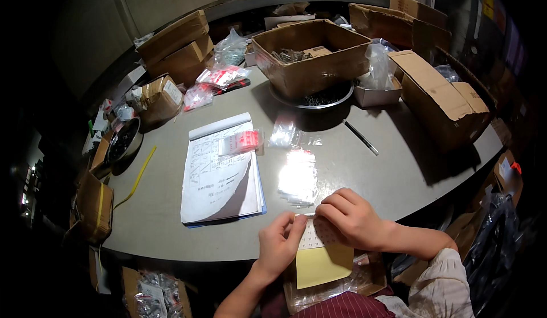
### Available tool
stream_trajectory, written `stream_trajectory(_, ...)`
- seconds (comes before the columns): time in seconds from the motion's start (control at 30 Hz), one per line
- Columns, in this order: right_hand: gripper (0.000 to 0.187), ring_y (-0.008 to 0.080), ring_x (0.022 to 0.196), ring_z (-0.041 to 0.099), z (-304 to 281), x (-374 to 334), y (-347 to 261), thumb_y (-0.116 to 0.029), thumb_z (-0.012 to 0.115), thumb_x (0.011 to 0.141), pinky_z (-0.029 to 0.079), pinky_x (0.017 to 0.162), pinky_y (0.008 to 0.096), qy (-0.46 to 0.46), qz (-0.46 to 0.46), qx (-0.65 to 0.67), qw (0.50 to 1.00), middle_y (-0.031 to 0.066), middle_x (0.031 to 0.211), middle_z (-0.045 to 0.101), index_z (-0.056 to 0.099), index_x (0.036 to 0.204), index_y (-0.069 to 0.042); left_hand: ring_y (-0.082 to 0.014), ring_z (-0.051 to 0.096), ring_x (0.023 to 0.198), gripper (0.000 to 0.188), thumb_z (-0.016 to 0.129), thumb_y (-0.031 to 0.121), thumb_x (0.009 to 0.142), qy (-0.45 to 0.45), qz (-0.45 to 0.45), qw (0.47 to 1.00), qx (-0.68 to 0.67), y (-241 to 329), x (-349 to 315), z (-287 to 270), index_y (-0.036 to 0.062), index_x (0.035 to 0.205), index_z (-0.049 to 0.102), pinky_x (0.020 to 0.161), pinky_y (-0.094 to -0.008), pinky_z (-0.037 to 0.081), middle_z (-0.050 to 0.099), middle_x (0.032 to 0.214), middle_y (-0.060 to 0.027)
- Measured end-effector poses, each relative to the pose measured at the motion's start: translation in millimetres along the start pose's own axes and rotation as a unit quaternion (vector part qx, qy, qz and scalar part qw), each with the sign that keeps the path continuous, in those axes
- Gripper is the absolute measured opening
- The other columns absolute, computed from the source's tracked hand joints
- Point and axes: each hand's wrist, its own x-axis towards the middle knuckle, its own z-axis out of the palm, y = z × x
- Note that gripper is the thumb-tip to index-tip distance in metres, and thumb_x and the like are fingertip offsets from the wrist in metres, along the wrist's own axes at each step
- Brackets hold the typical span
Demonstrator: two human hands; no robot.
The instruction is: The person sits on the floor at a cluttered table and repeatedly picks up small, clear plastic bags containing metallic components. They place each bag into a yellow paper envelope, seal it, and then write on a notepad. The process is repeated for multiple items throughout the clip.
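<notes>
Close to the table's front edge, my left hand (278, 243) pinches one side of a sticker sheet (323, 268) between thumb and fingers. My right hand (354, 220) is closed at the sheet's upper right, its fingers bent over the top edge. White rows with small printed marks fill the upper part of the sheet, and bare yellow backing shows below. Just beyond my fingers lies a stack of see-through plastic bags (298, 175), bright with glare. Under the sheet, a shallow carton (373, 281) at my lap holds more see-through bags.
A notepad (213, 190) with a small red-and-white bag (242, 142) on it lies left of the stack. To the right is a pen (360, 138). Behind, a carton (319, 70) of metal parts rests on a metal bowl (327, 103); an open box (444, 101) stands right.
</notes>
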Motion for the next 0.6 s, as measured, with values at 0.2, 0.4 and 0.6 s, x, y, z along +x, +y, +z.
stream_trajectory(0.2, 0.038, 0.0296, 0.090, 0.061, -7, 1, -1, -0.007, 0.072, 0.072, 0.054, 0.079, 0.0389, -0.001, -0.062, -0.049, 0.997, 0.0116, 0.100, 0.062, 0.067, 0.109, -0.002, -0.0073, 0.037, 0.052, 0.032, 0.069, 0.024, 0.106, 0.006, 0.025, 0.999, 0.042, -3, 6, 1, 0.0018, 0.084, 0.061, 0.048, -0.0315, 0.034, 0.046, 0.055, -0.0018)
stream_trajectory(0.4, 0.029, 0.0280, 0.084, 0.062, -26, 7, 2, -0.002, 0.076, 0.071, 0.053, 0.075, 0.0361, 0.038, -0.047, 0.057, 0.997, 0.0096, 0.087, 0.061, 0.068, 0.099, -0.003, -0.0310, 0.067, 0.087, 0.022, 0.068, 0.020, 0.102, 0.039, 0.230, 0.946, 0.226, 8, 36, -11, -0.0003, 0.093, 0.066, 0.076, -0.0447, 0.050, 0.073, 0.099, -0.0193)
stream_trajectory(0.6, 0.015, 0.0233, 0.079, 0.066, -60, 14, 40, -0.002, 0.075, 0.083, 0.053, 0.070, 0.0340, 0.083, 0.105, 0.159, 0.978, 0.0081, 0.091, 0.070, 0.069, 0.097, -0.002, -0.0543, 0.046, 0.138, 0.024, 0.061, 0.018, 0.102, -0.100, 0.247, 0.902, 0.339, -19, 70, 21, -0.0053, 0.106, 0.068, 0.116, -0.0596, 0.035, 0.060, 0.143, -0.0278)
